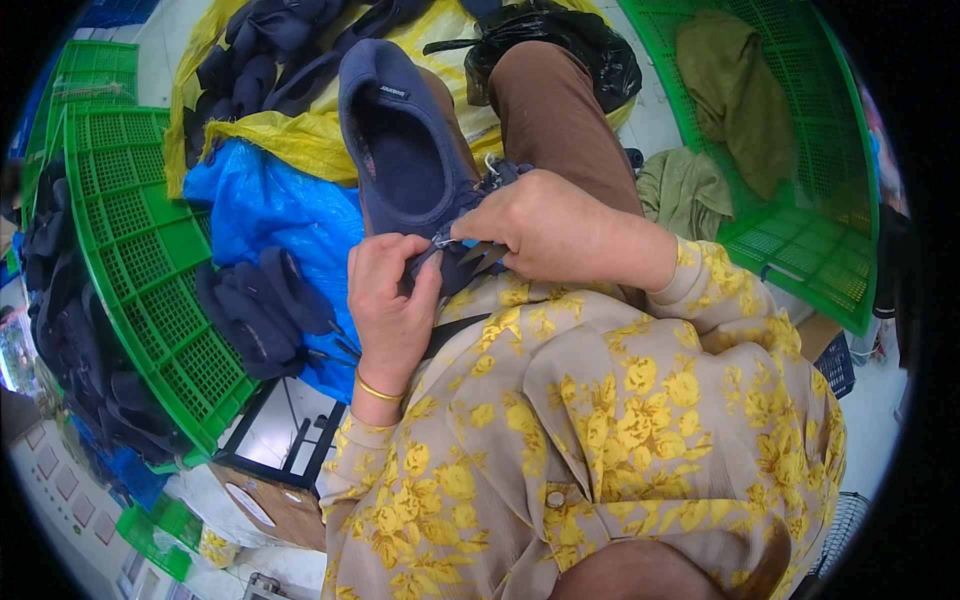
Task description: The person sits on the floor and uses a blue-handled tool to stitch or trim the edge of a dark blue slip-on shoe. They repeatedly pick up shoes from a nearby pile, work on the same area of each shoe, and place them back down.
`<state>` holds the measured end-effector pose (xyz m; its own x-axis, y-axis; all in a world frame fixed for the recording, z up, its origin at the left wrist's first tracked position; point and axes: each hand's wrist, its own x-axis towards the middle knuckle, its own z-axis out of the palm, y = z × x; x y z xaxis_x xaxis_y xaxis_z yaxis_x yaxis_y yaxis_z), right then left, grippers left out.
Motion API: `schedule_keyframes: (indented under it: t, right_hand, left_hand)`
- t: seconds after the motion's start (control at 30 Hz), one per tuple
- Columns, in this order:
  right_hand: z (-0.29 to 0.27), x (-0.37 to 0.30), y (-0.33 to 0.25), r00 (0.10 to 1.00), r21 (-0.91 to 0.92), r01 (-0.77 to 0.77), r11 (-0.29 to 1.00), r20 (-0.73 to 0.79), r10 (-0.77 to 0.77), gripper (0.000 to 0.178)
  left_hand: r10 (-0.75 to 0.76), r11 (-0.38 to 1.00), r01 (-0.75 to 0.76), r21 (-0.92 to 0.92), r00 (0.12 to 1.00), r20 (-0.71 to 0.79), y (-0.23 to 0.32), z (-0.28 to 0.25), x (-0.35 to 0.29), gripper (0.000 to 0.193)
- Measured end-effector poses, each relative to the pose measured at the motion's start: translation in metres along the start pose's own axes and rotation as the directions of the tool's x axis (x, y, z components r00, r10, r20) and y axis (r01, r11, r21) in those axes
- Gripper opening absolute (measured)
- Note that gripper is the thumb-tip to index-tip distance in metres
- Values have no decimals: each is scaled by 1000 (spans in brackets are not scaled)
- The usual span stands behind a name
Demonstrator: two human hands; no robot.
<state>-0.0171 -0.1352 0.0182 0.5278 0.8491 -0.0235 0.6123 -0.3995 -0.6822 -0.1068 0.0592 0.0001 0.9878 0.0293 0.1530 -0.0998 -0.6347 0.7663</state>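
Observation:
A navy slip-on shoe [405, 150] with a wide opening and a small label inside its rim lies on my lap, toe end away from me. My left hand [390, 290] has thumb and forefinger pinched on the fabric at the shoe's near end. Just right of it, my right hand [550, 230] is closed, its fingertips close to the same spot. Two pointed grey blades, like those of small scissors [485, 257], stick out beneath the right hand. A short pale strand [445, 240] shows between the hands. The right fingers are partly hidden.
More navy shoes lie on a yellow sack [240, 133] ahead, on a blue plastic sheet [265, 200] at left and beyond a green crate [150, 270]. A black plastic bag [600, 65] lies ahead. At right, olive cloth [735, 100] hangs in another green crate [850, 200].

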Motion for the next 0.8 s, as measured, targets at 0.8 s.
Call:
schedule_keyframes:
  t: [0.8]
  right_hand:
    - [18, 10, -16, 998, -190, 49, 980, -22, -55, 10]
  left_hand:
    - [10, 995, -8, 96, 1000, -19, -10, 7, -7, 19]
